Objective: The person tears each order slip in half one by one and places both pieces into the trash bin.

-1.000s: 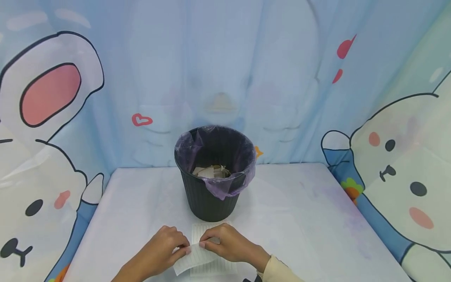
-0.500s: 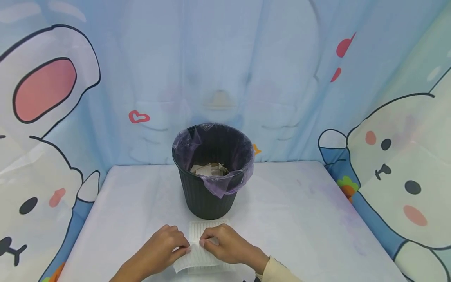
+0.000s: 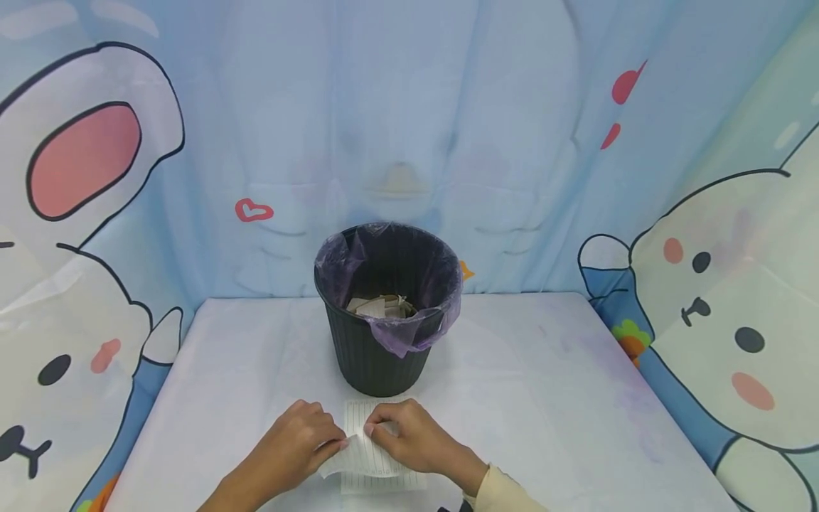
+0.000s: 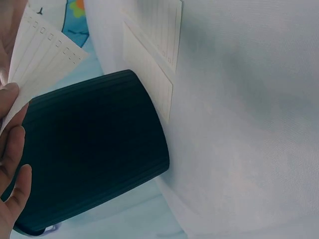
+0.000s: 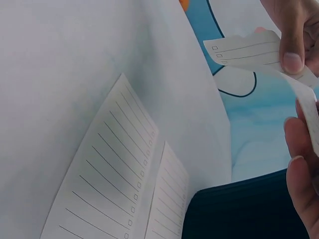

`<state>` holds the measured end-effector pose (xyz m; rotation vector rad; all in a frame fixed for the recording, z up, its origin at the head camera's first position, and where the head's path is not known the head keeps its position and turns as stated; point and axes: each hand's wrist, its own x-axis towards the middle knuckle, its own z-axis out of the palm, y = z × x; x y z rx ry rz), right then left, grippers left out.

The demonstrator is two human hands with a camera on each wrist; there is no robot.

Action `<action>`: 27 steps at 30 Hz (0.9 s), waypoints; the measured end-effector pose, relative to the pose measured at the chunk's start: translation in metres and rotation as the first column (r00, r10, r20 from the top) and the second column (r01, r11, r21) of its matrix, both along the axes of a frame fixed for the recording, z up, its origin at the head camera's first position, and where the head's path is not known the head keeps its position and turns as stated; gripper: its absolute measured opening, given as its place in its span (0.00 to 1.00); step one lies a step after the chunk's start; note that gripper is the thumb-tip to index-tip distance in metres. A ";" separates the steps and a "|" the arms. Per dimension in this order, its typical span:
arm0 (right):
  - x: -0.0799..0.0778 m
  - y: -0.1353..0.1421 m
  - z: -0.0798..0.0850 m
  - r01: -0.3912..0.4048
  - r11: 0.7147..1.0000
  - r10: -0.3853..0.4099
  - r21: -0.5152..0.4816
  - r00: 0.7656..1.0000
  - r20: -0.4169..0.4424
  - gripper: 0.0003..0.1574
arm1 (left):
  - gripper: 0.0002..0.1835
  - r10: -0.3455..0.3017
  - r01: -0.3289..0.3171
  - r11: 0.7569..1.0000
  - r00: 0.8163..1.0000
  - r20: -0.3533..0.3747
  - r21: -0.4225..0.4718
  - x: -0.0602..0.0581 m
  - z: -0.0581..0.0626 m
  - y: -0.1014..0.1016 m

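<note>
Pinched between thumb and fingers, the near end of the held paper (image 3: 365, 459) is in our left hand (image 3: 301, 437), whose fingertips are close to those of the other hand. That paper, lined and with small boxes, hangs between our two hands above the table (image 3: 544, 377), bent where they meet; whether it is already split there we cannot tell. Working it apart looks like the step in hand, and for that we would do best with pinches set close on either side of the bend, so the pull is short and follows the printed lines. Moving one hand toward us and the other away should serve better than a straight outward tug, since thin paper may run off crooked. Beneath lie two loose sheets (image 5: 107, 159), which a dropping wrist could drag. Just beyond them stands the bin (image 3: 384, 363), its purple liner (image 3: 409, 331) folded over the rim and scraps (image 3: 380, 307) inside. Our right hand (image 3: 412, 434) also pinches the paper, thumb against finger.
</note>
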<state>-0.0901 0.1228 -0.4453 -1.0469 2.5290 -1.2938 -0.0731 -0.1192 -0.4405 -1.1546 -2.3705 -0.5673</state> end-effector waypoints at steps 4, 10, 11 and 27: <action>-0.001 0.001 0.001 0.000 1.000 0.000 -0.005 1.000 0.014 0.08 | 0.05 0.011 -0.010 1.000 1.000 0.027 -0.004 -0.001 0.002 0.000; 0.000 0.001 0.000 -0.007 1.000 0.008 -0.012 0.999 0.043 0.08 | 0.05 0.007 -0.008 1.000 0.995 0.098 0.012 0.000 0.002 -0.001; 0.000 0.001 0.000 -0.010 1.000 0.011 -0.016 0.999 0.044 0.08 | 0.05 0.007 -0.008 1.000 0.994 0.105 0.014 0.000 0.002 -0.001; -0.003 0.002 0.003 0.017 0.995 -0.015 0.097 1.000 -0.017 0.08 | 0.06 -0.024 0.024 0.999 0.999 0.023 0.026 0.002 -0.001 -0.002</action>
